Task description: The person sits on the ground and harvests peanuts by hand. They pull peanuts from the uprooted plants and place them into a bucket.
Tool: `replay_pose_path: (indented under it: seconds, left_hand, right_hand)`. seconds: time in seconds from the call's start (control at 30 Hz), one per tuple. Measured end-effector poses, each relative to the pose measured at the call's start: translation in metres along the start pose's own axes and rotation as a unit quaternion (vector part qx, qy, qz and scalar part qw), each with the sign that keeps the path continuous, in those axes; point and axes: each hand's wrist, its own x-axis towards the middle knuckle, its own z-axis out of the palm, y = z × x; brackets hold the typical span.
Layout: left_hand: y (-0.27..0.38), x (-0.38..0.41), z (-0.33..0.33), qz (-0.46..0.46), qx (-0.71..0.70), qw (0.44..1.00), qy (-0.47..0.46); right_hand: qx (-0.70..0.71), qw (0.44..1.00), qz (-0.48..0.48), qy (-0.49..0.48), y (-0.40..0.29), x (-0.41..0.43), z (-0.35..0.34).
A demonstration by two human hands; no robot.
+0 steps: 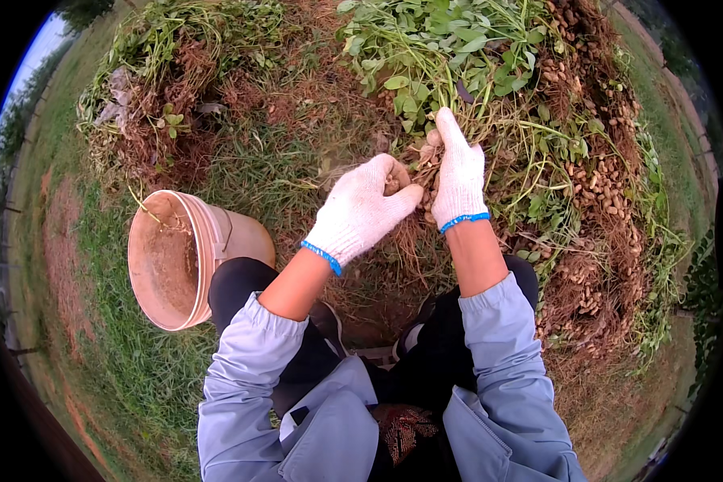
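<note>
White knit gloves with blue cuffs cover both my hands. My right hand (pixel 460 172) grips a peanut plant (pixel 452 78) near its base, thumb laid along the stems. Peanut pods (pixel 429 147) and roots (pixel 406 238) hang from the plant between my hands, and its green leaves spread away from me. Close beside it, my left hand (pixel 367 202) curls its fingers around some peanut pods (pixel 391 184). Whether those pods are still joined to the roots is hidden by the glove.
A whitish plastic bucket (pixel 202 259) lies tilted by my left knee, its mouth facing left. A long heap of peanut plants with pods (pixel 602 187) runs along my right. Another pile of plants (pixel 181 78) lies at the far left, on grass (pixel 259 150).
</note>
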Motion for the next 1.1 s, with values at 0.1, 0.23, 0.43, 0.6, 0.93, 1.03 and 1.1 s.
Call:
replay_pose_path:
  seconds: [0.1,0.23,0.43,0.6,0.93,1.03,1.1]
  left_hand:
    - [-0.008,0.006,-0.004,-0.011,-0.043,0.998,-0.052]
    - [-0.008,0.005,-0.007,-0.05,-0.156,0.98,-0.116]
    - [-0.003,-0.009,-0.04,-0.062,-0.397,0.913,-0.076]
    - [-0.024,-0.047,-0.144,0.021,-0.138,0.967,0.211]
    - [-0.103,-0.113,-0.205,-0.092,0.232,0.938,0.239]
    - [-0.044,-0.06,-0.137,-0.022,0.006,0.993,0.118]
    - [-0.024,-0.037,-0.095,0.0,-0.071,0.997,0.034]
  right_hand:
    - [0.013,1.0,-0.003,-0.026,-0.001,-0.003,0.0]
    - [0.077,0.989,0.039,-0.119,-0.004,-0.004,-0.005]
    - [0.286,0.896,0.164,-0.298,-0.017,0.0,-0.014]
    - [0.33,0.85,0.168,-0.375,-0.024,0.01,-0.033]
    - [0.316,0.884,0.103,-0.328,-0.017,0.003,-0.02]
    - [0.312,0.88,0.116,-0.34,-0.007,0.017,-0.028]
    - [0.295,0.892,0.107,-0.326,-0.006,0.003,-0.017]
